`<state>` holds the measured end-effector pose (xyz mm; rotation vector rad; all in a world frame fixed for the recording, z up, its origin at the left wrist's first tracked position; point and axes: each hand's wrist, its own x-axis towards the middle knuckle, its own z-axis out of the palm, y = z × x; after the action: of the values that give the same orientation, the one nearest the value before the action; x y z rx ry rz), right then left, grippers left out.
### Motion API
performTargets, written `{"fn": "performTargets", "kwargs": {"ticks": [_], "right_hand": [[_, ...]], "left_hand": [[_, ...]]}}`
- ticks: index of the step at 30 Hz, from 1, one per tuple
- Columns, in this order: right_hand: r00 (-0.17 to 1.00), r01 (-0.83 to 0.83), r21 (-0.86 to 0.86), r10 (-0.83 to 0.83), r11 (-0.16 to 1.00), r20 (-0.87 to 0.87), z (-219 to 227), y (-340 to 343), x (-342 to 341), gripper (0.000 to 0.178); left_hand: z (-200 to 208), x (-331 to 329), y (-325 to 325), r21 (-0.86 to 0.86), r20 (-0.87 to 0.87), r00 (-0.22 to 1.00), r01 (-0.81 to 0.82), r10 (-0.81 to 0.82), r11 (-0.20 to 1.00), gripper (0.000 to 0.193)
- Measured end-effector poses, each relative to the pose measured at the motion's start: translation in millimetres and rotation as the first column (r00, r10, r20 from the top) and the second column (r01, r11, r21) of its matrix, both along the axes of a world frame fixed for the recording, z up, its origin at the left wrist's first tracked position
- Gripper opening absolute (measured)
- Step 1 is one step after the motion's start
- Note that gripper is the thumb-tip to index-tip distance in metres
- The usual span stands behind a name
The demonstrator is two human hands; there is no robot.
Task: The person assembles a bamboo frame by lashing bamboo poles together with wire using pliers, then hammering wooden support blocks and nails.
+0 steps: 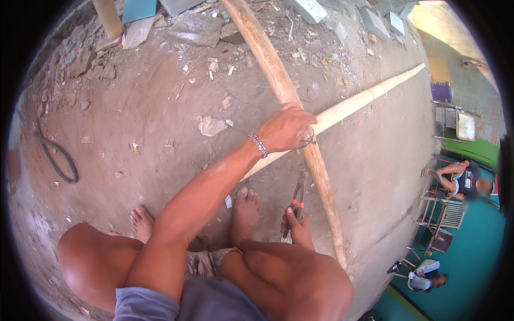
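Two wooden poles cross on the dirt in front of me: a long, slightly bent brown pole (270, 61) and a paler, straight pole (369, 99). Over their crossing my left hand (286, 128), with a metal bracelet at the wrist, is closed around the brown pole. Thin dark wire (308, 142) loops out beside its fingers; the hand hides part of the joint. Lower down, near my right knee, my right hand (301, 230) is wrapped around the handles of metal pincers (298, 195) with orange bands. The pincers point toward the crossing, apart from the wire.
Rubble and broken slabs (195, 29) lie along the far edge, near an upright post (108, 18). A black hose (56, 155) curls at the left. On the right, two people sit by a teal wall (482, 251) among chairs (450, 214). My bare feet (246, 208) are beside the poles.
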<state>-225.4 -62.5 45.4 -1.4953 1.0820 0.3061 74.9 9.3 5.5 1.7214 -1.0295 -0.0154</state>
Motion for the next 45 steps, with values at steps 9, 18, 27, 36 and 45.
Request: {"fn": "performTargets", "kwargs": {"ticks": [9, 18, 27, 36, 45], "right_hand": [[0.994, 0.000, -0.228, -0.025, 0.974, -0.105, -90, 52, -103, 0.035], [0.998, 0.040, -0.422, -0.014, 0.906, 0.066, -99, 20, -65, 0.038], [0.999, -0.029, -0.557, 0.009, 0.830, -0.037, -90, 21, -37, 0.045], [0.964, -0.123, -0.941, 0.262, 0.314, -0.039, -45, -6, -4, 0.069], [0.843, -0.532, -0.718, 0.363, 0.448, -0.398, -26, -140, 32, 0.046]], "left_hand": [[-10, -76, 55, 0.474, 0.088, 0.996, -0.051, 0.011, 0.879, 0.062], [-26, -81, 3, 0.532, -0.170, 0.951, -0.131, 0.257, 0.837, 0.073], [-31, -81, -11, 0.566, 0.021, 0.960, -0.241, 0.278, 0.789, 0.061], [-28, -74, -2, 0.604, 0.079, 0.965, -0.245, 0.249, 0.758, 0.071], [-30, -82, 6, 0.779, -0.029, 0.967, -0.138, 0.255, 0.612, 0.070]]}}
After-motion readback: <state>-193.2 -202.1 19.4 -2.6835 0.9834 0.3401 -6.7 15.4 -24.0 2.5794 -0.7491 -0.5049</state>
